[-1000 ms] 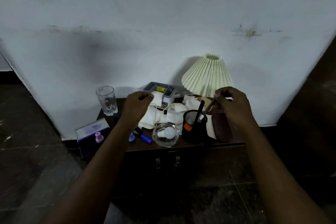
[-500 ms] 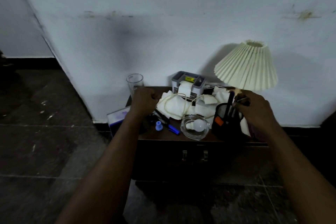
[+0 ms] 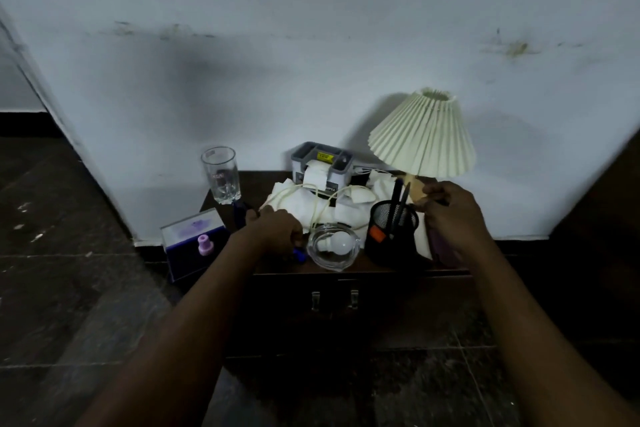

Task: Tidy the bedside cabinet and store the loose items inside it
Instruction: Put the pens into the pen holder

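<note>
Cluttered cabinet point(image 3: 398, 305); hands point(image 3: 273, 232) point(image 3: 450, 215) flank mesh pen holder point(image 3: 388, 239)

A pale, stained wall point(image 3: 311, 45) with a dark smudge of shadow meets a dark tiled floor point(image 3: 69, 288) at a white skirting strip point(image 3: 519, 238), all dimly lit.

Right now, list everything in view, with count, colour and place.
cabinet: one, dark brown, against wall
glass: one, clear, back left corner
organiser: one, grey, back centre
lamp: one, cream shade, back right
cloth: one heap, white, middle
bowl: one, clear, front, holds white bulb
pen cup: one, black mesh, front right
box: one, blue, left of cabinet
left hand: one, at cabinet's front left
right hand: one, beside lamp base
</note>
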Demonstrator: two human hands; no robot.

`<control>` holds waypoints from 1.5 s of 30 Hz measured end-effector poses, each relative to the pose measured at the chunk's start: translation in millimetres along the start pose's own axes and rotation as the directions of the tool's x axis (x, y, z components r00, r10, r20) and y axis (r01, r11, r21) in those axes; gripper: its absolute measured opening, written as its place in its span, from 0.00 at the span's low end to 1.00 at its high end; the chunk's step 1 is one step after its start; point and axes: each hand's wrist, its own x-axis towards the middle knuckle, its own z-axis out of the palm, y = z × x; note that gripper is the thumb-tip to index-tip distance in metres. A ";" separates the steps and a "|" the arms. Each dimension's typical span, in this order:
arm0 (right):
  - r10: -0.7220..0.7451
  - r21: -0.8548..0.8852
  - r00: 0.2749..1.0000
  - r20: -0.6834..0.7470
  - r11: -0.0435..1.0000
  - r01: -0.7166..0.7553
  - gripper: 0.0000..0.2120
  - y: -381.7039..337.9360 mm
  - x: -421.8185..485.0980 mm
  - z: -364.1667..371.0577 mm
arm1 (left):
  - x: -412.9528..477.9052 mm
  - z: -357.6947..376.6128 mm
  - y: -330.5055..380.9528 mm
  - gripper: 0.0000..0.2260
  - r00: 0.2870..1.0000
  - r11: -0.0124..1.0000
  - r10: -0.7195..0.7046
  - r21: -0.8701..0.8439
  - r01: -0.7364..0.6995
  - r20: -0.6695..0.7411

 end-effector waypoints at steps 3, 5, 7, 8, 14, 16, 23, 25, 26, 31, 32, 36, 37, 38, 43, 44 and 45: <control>-0.013 0.038 1.000 0.014 0.999 0.013 0.11 0.5 0.5 2.4 | 3.2 2.1 -2.0 0.11 0.998 0.999 -0.017 0.031 0.019 -0.054; -0.023 0.070 0.999 0.038 0.997 0.020 0.12 -3.0 -1.0 7.3 | 4.1 2.3 -4.5 0.10 0.993 1.000 -0.016 0.005 0.017 -0.117; -0.027 0.108 0.998 0.063 0.994 0.020 0.11 -6.1 -1.2 14.3 | 1.7 -0.2 -9.1 0.09 0.984 1.000 -0.015 -0.024 0.011 -0.177; -0.029 0.119 0.997 0.072 0.993 0.020 0.09 -7.9 -1.4 18.5 | -0.1 -2.4 -12.5 0.10 0.983 0.999 -0.012 -0.038 0.005 -0.186; 0.021 0.292 1.000 0.003 0.956 -0.021 0.03 -19.2 -6.8 28.5 | -12.2 -24.4 -29.0 0.08 0.930 0.928 0.002 -0.347 -0.139 -0.368; 0.068 0.402 0.996 -0.055 0.915 -0.041 0.02 -26.2 -6.8 23.0 | -17.2 -34.3 -25.3 0.07 0.886 0.836 -0.049 -0.504 -0.216 -0.461; 0.011 0.525 0.942 -0.336 0.833 0.177 0.11 -51.3 -15.2 -13.2 | -33.0 -72.2 21.8 0.05 0.808 -0.028 -0.260 -0.832 -0.554 -0.529; -0.045 0.286 0.978 -0.205 0.953 0.104 0.12 -49.4 -11.3 -19.0 | -31.8 -69.2 44.8 0.05 0.845 -0.210 -0.267 -0.828 -0.520 -0.463; -0.030 0.231 0.998 -0.062 0.972 0.043 0.12 -49.1 -10.3 -21.4 | -29.2 -64.5 53.6 0.06 0.858 -0.263 -0.287 -0.826 -0.498 -0.426; -0.122 -0.103 0.943 0.309 0.982 0.161 0.14 -55.5 -22.5 -36.4 | -15.3 -43.1 71.0 0.15 0.908 -0.483 -0.350 -0.787 -0.385 -0.229; -0.157 -0.149 0.939 0.305 0.966 0.210 0.12 -56.7 -24.4 -38.8 | -12.8 -40.7 70.5 0.17 0.912 -0.519 -0.359 -0.769 -0.373 -0.200; -0.211 -0.339 0.922 0.326 0.884 0.322 0.04 -60.8 -24.0 -38.8 | -9.0 -34.8 67.8 0.20 0.918 -0.616 -0.370 -0.702 -0.358 -0.143; -0.219 -0.370 0.913 0.344 0.862 0.346 0.03 -63.1 -24.2 -35.8 | -7.5 -33.4 66.9 0.20 0.920 -0.627 -0.367 -0.694 -0.353 -0.137; -0.225 -0.392 0.908 0.354 0.845 0.363 0.03 -63.4 -24.4 -31.6 | -5.8 -32.0 66.1 0.21 0.923 -0.637 -0.362 -0.688 -0.348 -0.131; -0.239 -0.531 0.906 0.350 0.746 0.401 0.07 -55.7 -22.6 -0.5 | -4.4 -26.1 67.7 0.22 0.934 -0.653 -0.341 -0.688 -0.316 -0.105; -0.229 -0.558 0.910 0.345 0.730 0.395 0.08 -54.4 -22.3 4.4 | -3.8 -25.1 68.1 0.22 0.937 -0.656 -0.334 -0.690 -0.307 -0.099; -0.221 -0.584 0.912 0.345 0.710 0.393 0.08 -53.5 -22.1 7.6 | -3.5 -24.4 68.7 0.21 0.941 -0.660 -0.326 -0.690 -0.297 -0.093</control>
